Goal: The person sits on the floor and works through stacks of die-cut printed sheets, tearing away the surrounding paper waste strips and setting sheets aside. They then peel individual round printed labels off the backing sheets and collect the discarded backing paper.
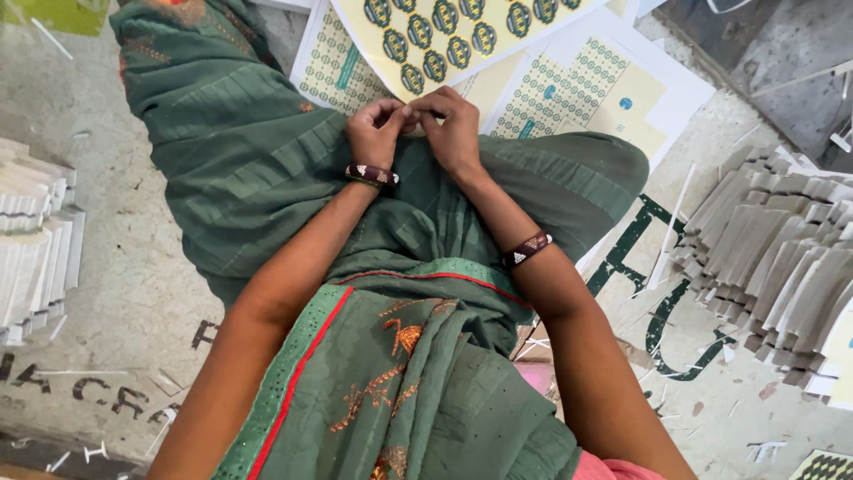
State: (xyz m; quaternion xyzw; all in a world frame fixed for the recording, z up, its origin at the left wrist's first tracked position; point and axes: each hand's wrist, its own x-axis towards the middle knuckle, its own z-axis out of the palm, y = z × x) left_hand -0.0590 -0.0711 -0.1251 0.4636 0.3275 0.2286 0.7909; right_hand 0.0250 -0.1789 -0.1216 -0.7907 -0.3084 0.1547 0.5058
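I sit on the floor in green cloth [267,160] that covers my legs. My left hand [377,132] and my right hand [455,129] meet just above my knees, fingertips pinched together at the near edge of a printed yellow card sheet [444,36]. The sheet carries rows of dark round patterns. Whether the fingers grip the sheet's edge or a small scrap is hidden by the knuckles. Each wrist wears a dark beaded bangle [371,175].
More printed die-cut sheets [577,89] lie under the top one. Fanned stacks of pale card pieces [782,258] sit at the right and white stacks [35,231] at the left. Paper offcuts litter the grey floor [133,293].
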